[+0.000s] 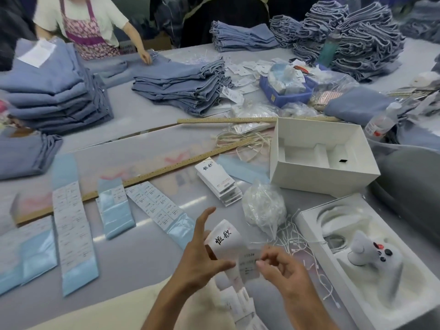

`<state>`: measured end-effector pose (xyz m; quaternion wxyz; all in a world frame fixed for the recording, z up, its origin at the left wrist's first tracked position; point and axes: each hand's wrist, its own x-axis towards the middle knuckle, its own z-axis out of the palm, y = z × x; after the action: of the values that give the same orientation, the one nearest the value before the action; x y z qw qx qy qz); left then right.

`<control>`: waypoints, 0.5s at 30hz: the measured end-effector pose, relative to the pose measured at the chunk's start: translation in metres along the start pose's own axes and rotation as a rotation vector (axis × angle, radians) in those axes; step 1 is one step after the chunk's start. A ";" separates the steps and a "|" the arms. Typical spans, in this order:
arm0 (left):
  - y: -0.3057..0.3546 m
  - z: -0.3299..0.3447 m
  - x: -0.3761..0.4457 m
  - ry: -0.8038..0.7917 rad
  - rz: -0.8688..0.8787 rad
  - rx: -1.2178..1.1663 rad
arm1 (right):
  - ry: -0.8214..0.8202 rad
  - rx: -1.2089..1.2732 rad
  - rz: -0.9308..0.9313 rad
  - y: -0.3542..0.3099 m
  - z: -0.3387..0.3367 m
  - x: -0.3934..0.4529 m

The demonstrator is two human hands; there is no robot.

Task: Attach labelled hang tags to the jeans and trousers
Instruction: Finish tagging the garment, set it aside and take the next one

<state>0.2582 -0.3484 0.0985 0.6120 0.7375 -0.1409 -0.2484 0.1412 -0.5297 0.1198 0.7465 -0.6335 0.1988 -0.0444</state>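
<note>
My left hand (200, 253) holds a white hang tag (225, 238) with black brush lettering, bent into a curve between thumb and fingers, the index finger raised. My right hand (283, 270) pinches a small white printed label (247, 266) marked 1103, right under the tag. More tags lie in a loose pile (234, 303) below my hands. A stack of hang tags (217, 181) sits on the table ahead. Label sheets on blue backing (71, 225) lie to the left. Folded jeans (181, 84) are stacked further back.
A bag of white loop ties (263, 206) and an open white box (319, 153) stand right of the tags. A box holding a white controller (371, 253) is at the near right. Two wooden rulers (142, 178) cross the table. A person (90, 25) handles jeans at the back left.
</note>
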 end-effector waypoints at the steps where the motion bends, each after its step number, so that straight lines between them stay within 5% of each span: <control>1: 0.005 -0.011 -0.011 -0.011 0.005 0.012 | -0.034 0.010 0.014 -0.006 0.010 -0.004; 7: 0.027 -0.078 -0.080 0.075 -0.031 -0.010 | -0.178 0.120 0.235 -0.022 0.087 -0.043; 15: 0.022 -0.136 -0.162 0.242 -0.022 -0.575 | -0.346 0.115 0.326 -0.035 0.186 -0.110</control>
<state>0.1977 -0.1574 0.1691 0.8052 0.5597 0.0171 -0.1949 0.1123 -0.3292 0.2016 0.8016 -0.5475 0.1650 0.1746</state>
